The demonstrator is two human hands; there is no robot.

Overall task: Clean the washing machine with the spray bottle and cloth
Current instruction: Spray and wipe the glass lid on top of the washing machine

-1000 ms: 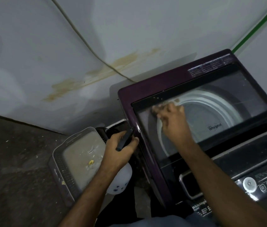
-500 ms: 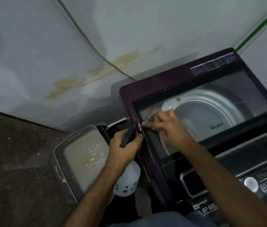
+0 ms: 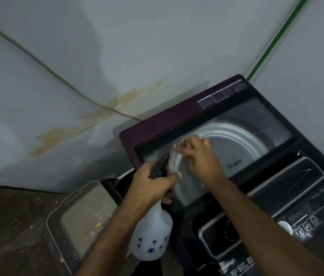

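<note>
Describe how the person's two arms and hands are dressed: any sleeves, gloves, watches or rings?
Both forearms are bare to the frame's lower edge, with no sleeves showing. The left hand and right hand wear no gloves; no watch or ring shows, though the right fingers are blurred.

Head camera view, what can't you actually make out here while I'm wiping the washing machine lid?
- Cloth: motion-blurred and mostly under the right hand; only a pale smear shows on the glass lid.
- Spray bottle: the left hand covers its neck and trigger.
- Control panel: button labels too small and dark to read.
- Sticker on the back rim: text too small.
- Grey crate: bottom edge cuts it off.
</note>
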